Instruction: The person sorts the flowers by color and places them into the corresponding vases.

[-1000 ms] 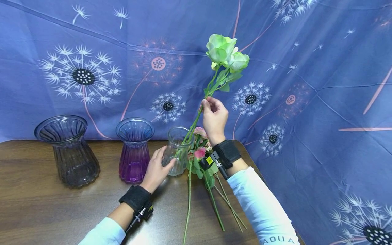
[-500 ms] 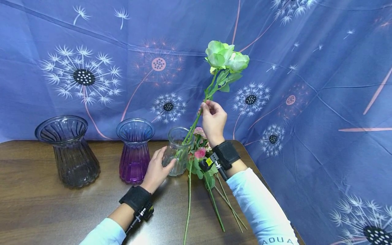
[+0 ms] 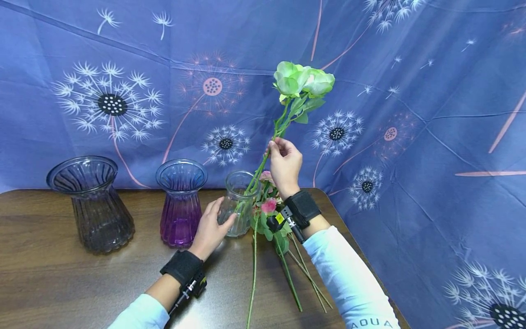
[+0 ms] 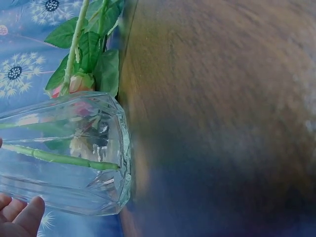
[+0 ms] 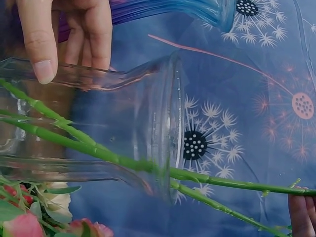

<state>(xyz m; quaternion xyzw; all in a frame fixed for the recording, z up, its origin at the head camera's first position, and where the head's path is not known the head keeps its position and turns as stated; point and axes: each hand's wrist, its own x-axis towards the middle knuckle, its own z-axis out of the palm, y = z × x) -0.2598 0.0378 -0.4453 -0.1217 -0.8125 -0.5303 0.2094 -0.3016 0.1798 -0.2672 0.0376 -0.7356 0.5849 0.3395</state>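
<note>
In the head view my right hand (image 3: 286, 167) pinches the stems of two pale green flowers (image 3: 303, 81) between thumb and fingers, just below their leaves. Those stems (image 5: 123, 159) slant down through the mouth of a small clear glass vase (image 3: 238, 214). One stem end shows close to the vase's bottom in the left wrist view. My left hand (image 3: 211, 228) holds the vase from its left side, thumb in front and fingers around the side. Part of the right hand's fingers (image 5: 302, 217) appears at the edge of the right wrist view.
A purple and blue vase (image 3: 181, 205) stands left of the clear one, and a larger dark grey vase (image 3: 102, 214) stands farther left. Pink flowers (image 3: 269, 205) with long stems lie right of the clear vase on the wooden table (image 3: 123, 283). A blue patterned cloth (image 3: 255, 36) hangs behind.
The right hand has moved slightly down. The left of the two green flower heads has sunk to nearly level with the other. The left hand and the vase have stayed in place.
</note>
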